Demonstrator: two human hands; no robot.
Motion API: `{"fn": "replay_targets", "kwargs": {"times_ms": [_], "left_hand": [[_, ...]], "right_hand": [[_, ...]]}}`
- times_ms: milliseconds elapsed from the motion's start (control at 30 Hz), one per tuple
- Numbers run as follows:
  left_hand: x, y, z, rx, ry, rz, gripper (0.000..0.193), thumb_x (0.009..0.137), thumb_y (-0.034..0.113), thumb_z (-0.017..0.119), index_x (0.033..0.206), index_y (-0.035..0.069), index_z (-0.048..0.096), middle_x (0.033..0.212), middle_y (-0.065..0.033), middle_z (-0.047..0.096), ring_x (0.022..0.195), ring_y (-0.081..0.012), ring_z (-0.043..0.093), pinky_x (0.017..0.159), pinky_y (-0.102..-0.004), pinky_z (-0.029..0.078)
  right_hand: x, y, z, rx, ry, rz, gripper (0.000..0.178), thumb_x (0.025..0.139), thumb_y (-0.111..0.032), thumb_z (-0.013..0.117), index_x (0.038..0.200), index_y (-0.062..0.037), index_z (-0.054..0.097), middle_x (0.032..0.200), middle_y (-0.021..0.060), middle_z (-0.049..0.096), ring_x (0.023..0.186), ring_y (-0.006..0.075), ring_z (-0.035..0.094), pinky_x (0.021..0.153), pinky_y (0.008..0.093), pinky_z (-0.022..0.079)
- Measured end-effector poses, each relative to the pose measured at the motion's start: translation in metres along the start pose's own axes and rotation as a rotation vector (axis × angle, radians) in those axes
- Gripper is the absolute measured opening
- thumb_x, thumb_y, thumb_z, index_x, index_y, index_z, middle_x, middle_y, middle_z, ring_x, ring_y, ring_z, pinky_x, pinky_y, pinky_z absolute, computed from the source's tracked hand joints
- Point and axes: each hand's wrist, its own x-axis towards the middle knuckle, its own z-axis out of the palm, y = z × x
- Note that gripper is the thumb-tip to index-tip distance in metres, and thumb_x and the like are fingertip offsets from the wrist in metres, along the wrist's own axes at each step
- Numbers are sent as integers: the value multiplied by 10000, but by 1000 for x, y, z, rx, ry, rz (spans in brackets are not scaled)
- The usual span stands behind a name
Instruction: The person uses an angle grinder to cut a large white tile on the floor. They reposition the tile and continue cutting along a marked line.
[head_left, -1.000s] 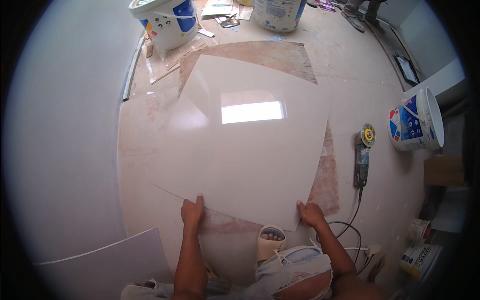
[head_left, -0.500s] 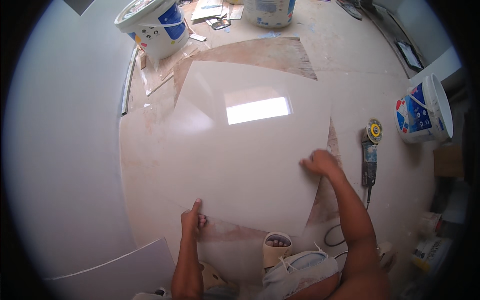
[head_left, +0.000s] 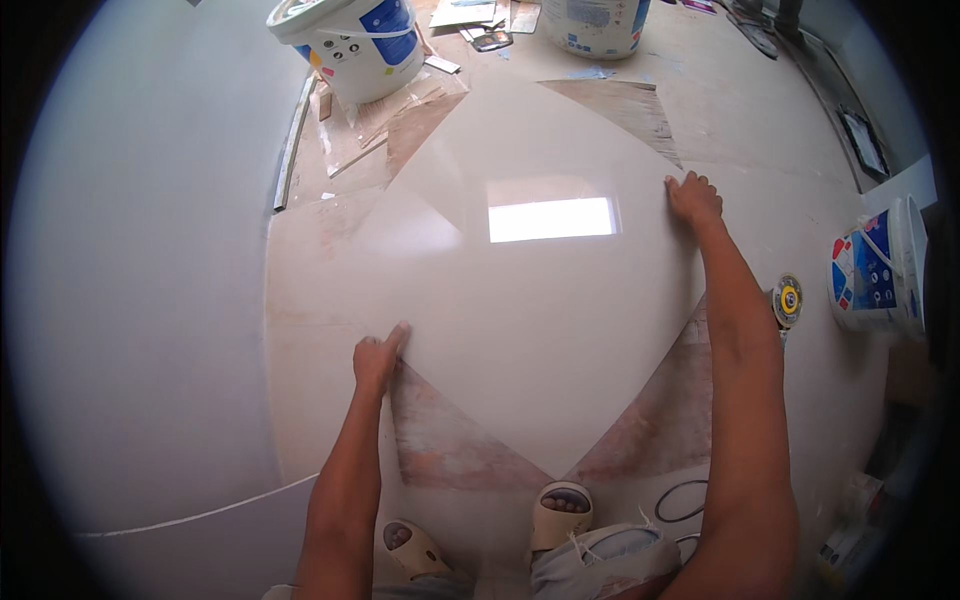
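tile (head_left: 540,290) lies turned cornerwise on the floor (head_left: 760,130), glossy and pale, one corner pointing back at my feet and bare patches of rough bed (head_left: 450,450) showing beside that corner. my left hand (head_left: 378,358) rests on the near left edge, fingers together and pressed flat, holding nothing; my right hand (head_left: 693,198) is stretched far out to the right corner, fingers spread on the rim, also gripping nothing. i judge the risk is in that reach: with my weight so far forward, a push from one hand alone could swing the tile instead of sliding it, and a corner could catch or chip on the neighbouring tiles. the surface is slick, so a palm could slip off the edge and pinch fingers under it. my sandals (head_left: 560,510) stand just beside the near corner, so a toe could get nipped. the grinder (head_left: 788,300) and its cable (head_left: 685,500) lie near my right arm, and the bucket (head_left: 880,270) stands beyond them; an elbow could knock either.
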Motion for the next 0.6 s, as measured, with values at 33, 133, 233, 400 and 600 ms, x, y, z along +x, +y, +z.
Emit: {"fn": "replay_targets", "kwargs": {"times_ms": [33,133,233,400,600], "left_hand": [[22,-7,-1,65,30,59,597,770,537,810,771,15,522,673,-103,590,571,-175,575,531,-342,479],[21,30,2,76,104,162,652,764,518,815,944,-68,592,787,-129,623,708,-197,610,651,-343,509],[20,10,12,131,199,338,793,756,483,822,1203,-124,576,873,-145,630,813,-226,616,752,-346,511],[-98,3,26,305,20,170,804,783,415,805,1289,-131,502,1198,-284,557,1148,-420,550,1005,-456,453],[-176,-54,59,471,-29,424,1062,751,553,795,1438,-125,352,1451,-354,372,1384,-471,323,1163,-501,258]], "right_hand": [[3,-3,5,9,9,25,658,978,-560,459,1339,-15,530,1351,206,545,1267,389,528,1035,535,428],[-7,6,23,-18,71,105,633,995,-556,441,1271,-2,574,1311,192,563,1233,378,549,1004,530,444],[-38,9,32,-88,212,94,605,1011,-543,429,1191,5,611,1245,177,583,1171,354,580,963,519,462],[-44,43,35,-217,300,8,551,1016,-508,448,1120,3,626,1159,163,602,1092,318,606,921,492,481],[-61,57,42,-218,268,-45,510,1018,-481,460,1108,-6,621,1117,167,607,1069,319,608,903,476,481]]}}
